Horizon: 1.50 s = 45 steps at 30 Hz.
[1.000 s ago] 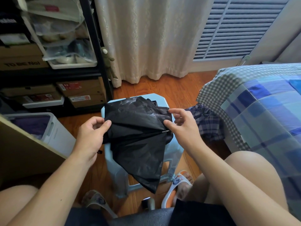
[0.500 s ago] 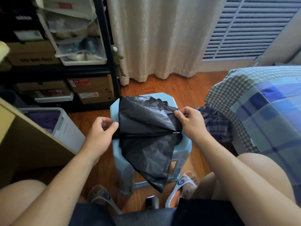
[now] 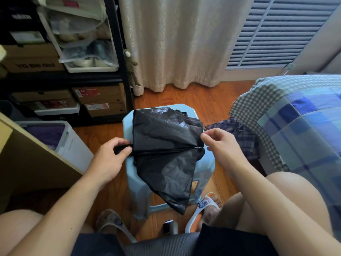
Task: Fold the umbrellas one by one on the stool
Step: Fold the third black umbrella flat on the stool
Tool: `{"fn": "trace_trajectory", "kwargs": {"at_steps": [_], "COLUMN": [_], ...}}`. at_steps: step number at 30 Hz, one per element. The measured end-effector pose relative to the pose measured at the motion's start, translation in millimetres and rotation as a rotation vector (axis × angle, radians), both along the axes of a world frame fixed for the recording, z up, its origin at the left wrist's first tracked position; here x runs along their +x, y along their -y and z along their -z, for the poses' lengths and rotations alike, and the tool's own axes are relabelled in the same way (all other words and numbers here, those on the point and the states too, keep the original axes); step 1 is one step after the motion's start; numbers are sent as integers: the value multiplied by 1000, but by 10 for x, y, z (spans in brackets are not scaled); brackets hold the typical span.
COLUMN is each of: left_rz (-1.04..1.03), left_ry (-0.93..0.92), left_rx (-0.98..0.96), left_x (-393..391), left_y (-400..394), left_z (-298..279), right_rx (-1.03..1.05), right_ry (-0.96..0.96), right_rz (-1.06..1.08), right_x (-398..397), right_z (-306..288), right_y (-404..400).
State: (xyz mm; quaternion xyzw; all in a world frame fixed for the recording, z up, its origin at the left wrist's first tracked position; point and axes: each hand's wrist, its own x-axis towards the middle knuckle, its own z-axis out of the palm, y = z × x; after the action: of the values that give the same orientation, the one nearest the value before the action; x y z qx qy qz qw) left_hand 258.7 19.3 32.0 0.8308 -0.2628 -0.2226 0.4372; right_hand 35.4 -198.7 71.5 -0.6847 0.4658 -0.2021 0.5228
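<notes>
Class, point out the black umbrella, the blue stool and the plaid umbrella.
black umbrella (image 3: 166, 137): head view, upper canopy panel.
blue stool (image 3: 206, 165): head view, bare right edge of seat.
plaid umbrella (image 3: 243, 137): head view, crumpled canopy right of stool.

The umbrella (image 3: 166, 145) lies on the stool (image 3: 206, 167) (bed (image 3: 295, 126) right, shelves (image 3: 121, 52) behind-left).

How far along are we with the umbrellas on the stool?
Nothing looks finished. In hand: the black umbrella lies on the light blue stool, canopy loose; left hand grips its handle, right hand pinches fabric at the tip. Left: wrapping it, then the plaid umbrella beside the stool.
</notes>
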Motion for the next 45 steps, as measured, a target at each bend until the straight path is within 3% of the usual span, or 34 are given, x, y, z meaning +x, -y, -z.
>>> {"fn": "trace_trajectory", "kwargs": {"at_steps": [11,18,25,36,45], "left_rz": [1,-6,-6,3,-1], "left_ry": [14,16,12,7,-19], "left_rx": [9,17,39,43,35], "left_x": [-46,-48,-65,-66,-82], "left_y": [-18,-6,-1,-7,4], "left_z": [-34,-49,-76,-85,-98], "right_rx": [-73,-96,-143,-78,49], "right_ry": [7,15,104,146,359], "right_rz": [105,53,105,53,153], "right_x": [68,30,92,65,108], "right_z": [48,56,44,-18,-48], "right_y": [-36,-52,-10,-46,-32]}}
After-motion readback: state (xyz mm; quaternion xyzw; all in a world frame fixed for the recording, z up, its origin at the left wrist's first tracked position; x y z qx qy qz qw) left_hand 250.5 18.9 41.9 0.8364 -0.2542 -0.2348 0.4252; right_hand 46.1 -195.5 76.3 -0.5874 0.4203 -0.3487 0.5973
